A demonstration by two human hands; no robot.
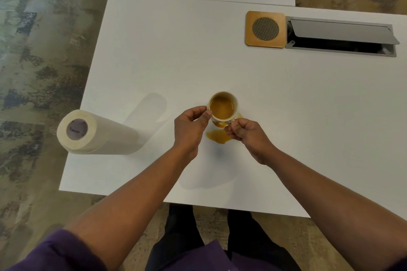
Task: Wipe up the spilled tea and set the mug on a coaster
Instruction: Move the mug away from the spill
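We find one marking only. The paper towel roll (pixel 97 133) stands near the left edge of the table (pixel 198 55), and the grey disc closing the core at its upper end (pixel 77 129) carries a short line of dark lettering. The print is too small and blurred for us to read with confidence; it may begin with "O". We read no other text, number, brand or sign on any item.

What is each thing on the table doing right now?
Mug: upright, tea inside, held by both hands.
Left hand: pinching the mug's rim.
Right hand: pinching the mug's handle.
Spilled tea: puddle, unwiped.
Paper towel roll: standing, untouched.
Coaster: bare.
Cable hatch: lid open.
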